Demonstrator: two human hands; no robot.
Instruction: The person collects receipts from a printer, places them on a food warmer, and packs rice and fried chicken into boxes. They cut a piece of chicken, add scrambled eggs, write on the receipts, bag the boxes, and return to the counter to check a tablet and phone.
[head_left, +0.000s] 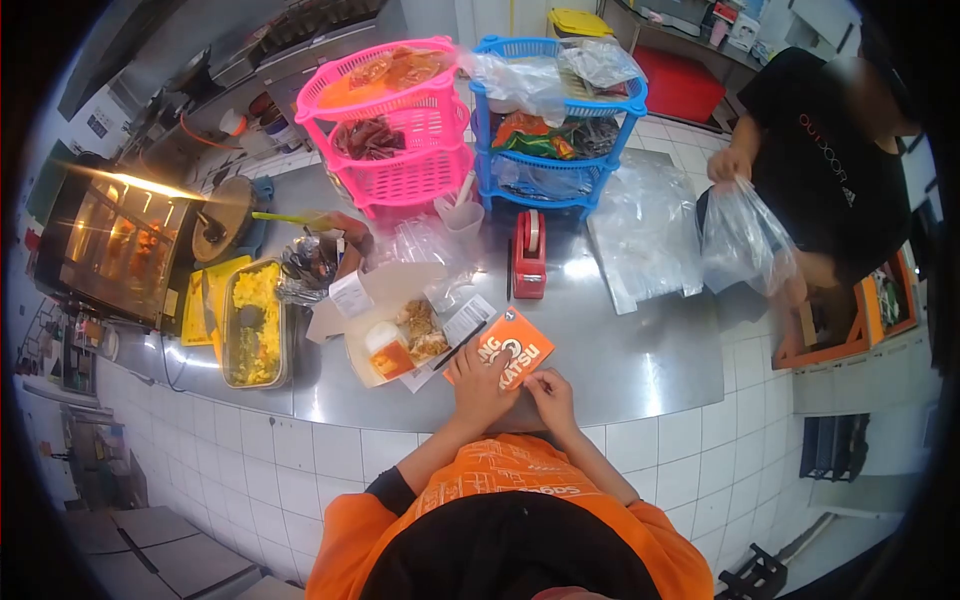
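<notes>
L hand atop 1 orange box, grip unclear; R hand pinching its edge; 1 open food box nr.

Upper centre: pink tiered rack beside a blue tiered rack, both loaded; red tape dispenser just below the blue on the steel counter. Left: lit display case, tray of yellow food. Upper right: person in black, clear bag gripped.
</notes>
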